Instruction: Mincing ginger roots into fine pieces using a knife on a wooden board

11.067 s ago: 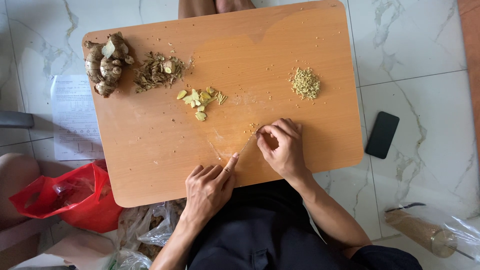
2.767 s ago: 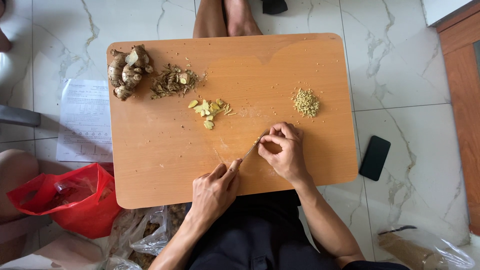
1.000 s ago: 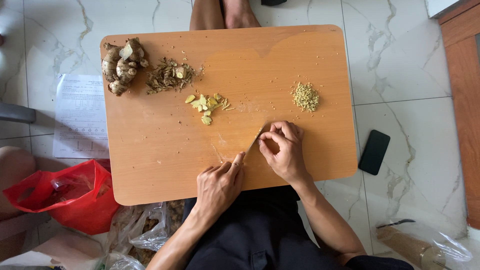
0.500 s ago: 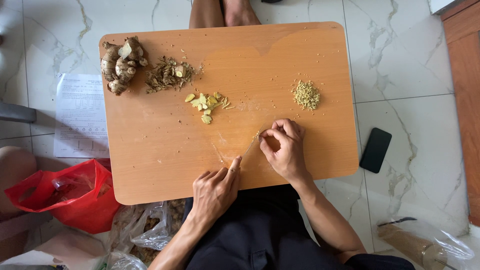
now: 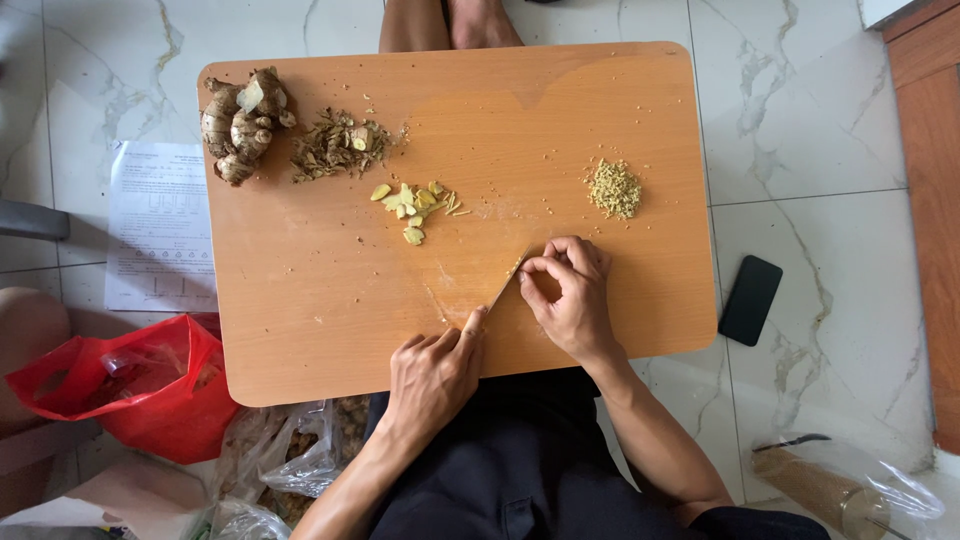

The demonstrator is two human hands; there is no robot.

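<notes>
On the near edge of the wooden board (image 5: pixel 300 300): knife (image 5: pixel 505 285), blade slanting from left hand (image 5: pixel 432 372), closed on its handle, up-right to right hand (image 5: pixel 570 295), whose fingertips pinch a small ginger piece (image 5: pixel 520 264) at the blade's tip.

Table top (image 5: pixel 300 300) is a warm orange-brown wood tone, sitting on white floor tiles (image 5: pixel 820 130) with grey marble veining. Ginger roots (image 5: pixel 240 120) far left are tan-brown, the peelings (image 5: pixel 335 150) next to them darker brown, slices (image 5: pixel 415 205) pale yellow-green, minced pile (image 5: pixel 613 188) yellowish. Bright red plastic bag (image 5: pixel 130 385) near left, black phone (image 5: pixel 751 299) on the right.
</notes>
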